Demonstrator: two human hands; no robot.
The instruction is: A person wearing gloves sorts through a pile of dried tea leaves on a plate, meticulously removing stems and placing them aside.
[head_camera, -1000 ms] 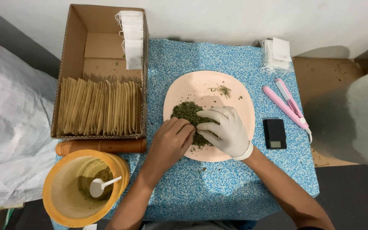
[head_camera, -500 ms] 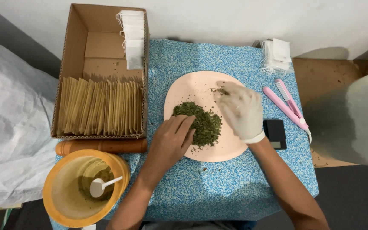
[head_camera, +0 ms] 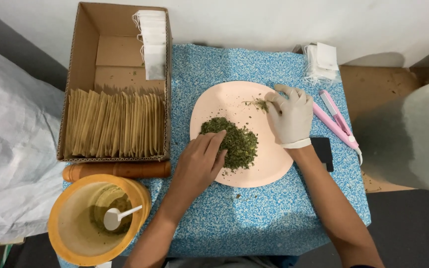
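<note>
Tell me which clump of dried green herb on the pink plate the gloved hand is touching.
The small stemmy clump near the plate's far edge, at the gloved right hand. The bare left hand rests on the big pile.

Around one pink plate (head_camera: 234,101): one heap of green herbs (head_camera: 234,141), one cardboard box (head_camera: 88,49) left, one wooden bowl (head_camera: 70,228) holding one white spoon (head_camera: 115,217), two stacks of white bags (head_camera: 151,42), perhaps twenty brown packets (head_camera: 115,124).
</note>
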